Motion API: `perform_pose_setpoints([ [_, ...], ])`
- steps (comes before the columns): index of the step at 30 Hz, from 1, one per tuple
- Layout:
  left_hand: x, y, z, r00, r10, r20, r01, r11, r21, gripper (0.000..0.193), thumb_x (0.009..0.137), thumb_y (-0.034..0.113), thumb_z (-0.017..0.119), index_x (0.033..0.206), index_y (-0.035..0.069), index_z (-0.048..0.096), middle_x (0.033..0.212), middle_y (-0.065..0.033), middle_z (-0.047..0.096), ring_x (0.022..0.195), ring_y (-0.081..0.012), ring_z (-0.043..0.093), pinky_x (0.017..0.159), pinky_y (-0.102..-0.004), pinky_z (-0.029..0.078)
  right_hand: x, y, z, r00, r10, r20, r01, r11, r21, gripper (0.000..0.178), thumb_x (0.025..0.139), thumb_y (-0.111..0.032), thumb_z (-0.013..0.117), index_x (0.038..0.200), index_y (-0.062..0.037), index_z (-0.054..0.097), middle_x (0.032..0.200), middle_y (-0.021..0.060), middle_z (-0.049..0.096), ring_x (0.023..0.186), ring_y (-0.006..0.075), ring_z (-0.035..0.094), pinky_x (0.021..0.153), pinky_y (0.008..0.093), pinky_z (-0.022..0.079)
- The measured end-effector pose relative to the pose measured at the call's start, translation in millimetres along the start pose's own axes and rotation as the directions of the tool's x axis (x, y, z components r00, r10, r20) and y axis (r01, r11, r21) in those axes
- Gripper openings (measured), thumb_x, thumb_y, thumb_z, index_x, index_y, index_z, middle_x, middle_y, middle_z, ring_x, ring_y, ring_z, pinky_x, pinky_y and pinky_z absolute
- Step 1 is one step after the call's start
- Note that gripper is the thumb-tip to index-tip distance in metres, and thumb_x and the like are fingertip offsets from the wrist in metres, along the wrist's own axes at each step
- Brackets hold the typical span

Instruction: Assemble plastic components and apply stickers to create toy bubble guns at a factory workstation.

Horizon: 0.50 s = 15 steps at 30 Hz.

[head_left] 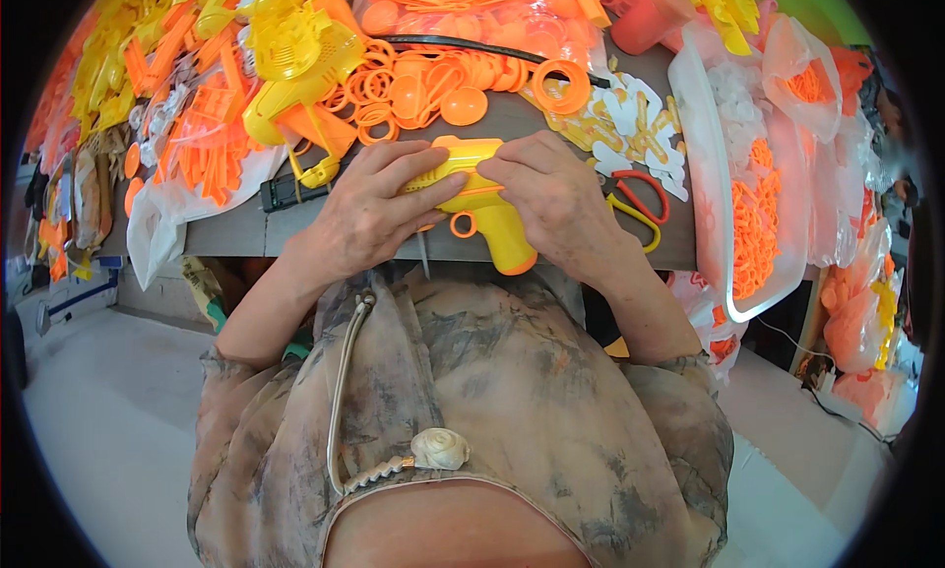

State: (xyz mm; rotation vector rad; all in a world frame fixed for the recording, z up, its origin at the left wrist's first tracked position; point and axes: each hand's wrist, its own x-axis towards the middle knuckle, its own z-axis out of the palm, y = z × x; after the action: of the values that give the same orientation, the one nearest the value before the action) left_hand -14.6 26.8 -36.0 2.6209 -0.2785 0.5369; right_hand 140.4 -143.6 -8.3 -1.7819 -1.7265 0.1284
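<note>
A yellow and orange toy gun (479,209) lies at the near edge of the grey table (236,231), its grip pointing toward me. My left hand (369,209) wraps the left side of its body with fingers on top. My right hand (553,194) presses on its right side, fingertips meeting the left hand's over the top. An orange ring trigger (463,224) shows below the body. A thin metal tool tip (424,263) sticks down under my left hand.
Orange rings and discs (413,81) and another yellow toy gun (295,61) lie behind. Scissors with red and yellow handles (638,206) sit right of my hands. A white tray (733,302) with orange parts stands at right. Bags of orange parts fill the left.
</note>
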Motion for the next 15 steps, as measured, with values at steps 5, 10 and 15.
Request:
perform_pose_setpoints([
  [5, -3, -2, 2, 0.999, 0.032, 0.021, -0.033, 0.998, 0.054, 0.052, 0.071, 0.016, 0.07, 0.121, 0.012, 0.058, 0.116, -0.0116, 0.053, 0.104, -0.0288, 0.052, 0.083, -0.0403, 0.044, -5, -1, 6, 0.998, 0.045, -0.042, -0.045, 0.999, 0.006, 0.029, 0.067, 0.003, 0.063, 0.096, 0.0025, 0.061, 0.093, 0.0125, 0.057, 0.086, 0.0286, 0.055, 0.075, 0.0365, 0.047],
  [10, -4, -2, 4, 0.999, 0.029, 0.022, -0.03, 0.996, 0.08, 0.052, 0.073, 0.019, 0.069, 0.123, 0.012, 0.056, 0.117, -0.0123, 0.052, 0.106, -0.0292, 0.051, 0.086, -0.0414, 0.043, -2, 1, 9, 0.992, 0.092, -0.083, -0.091, 0.996, 0.006, 0.028, 0.067, 0.002, 0.064, 0.094, 0.0014, 0.061, 0.093, 0.0125, 0.056, 0.086, 0.0286, 0.055, 0.076, 0.0361, 0.047],
  [15, -7, -2, 8, 0.999, -0.031, -0.043, 0.032, 0.999, 0.007, 0.052, 0.074, 0.02, 0.068, 0.123, 0.01, 0.055, 0.118, -0.0127, 0.052, 0.107, -0.0294, 0.05, 0.087, -0.0412, 0.042, -3, -4, 11, 0.984, 0.139, -0.108, -0.136, 0.99, 0.03, 0.027, 0.067, 0.003, 0.063, 0.093, 0.0008, 0.061, 0.092, 0.0127, 0.056, 0.087, 0.0288, 0.055, 0.076, 0.0358, 0.047],
])
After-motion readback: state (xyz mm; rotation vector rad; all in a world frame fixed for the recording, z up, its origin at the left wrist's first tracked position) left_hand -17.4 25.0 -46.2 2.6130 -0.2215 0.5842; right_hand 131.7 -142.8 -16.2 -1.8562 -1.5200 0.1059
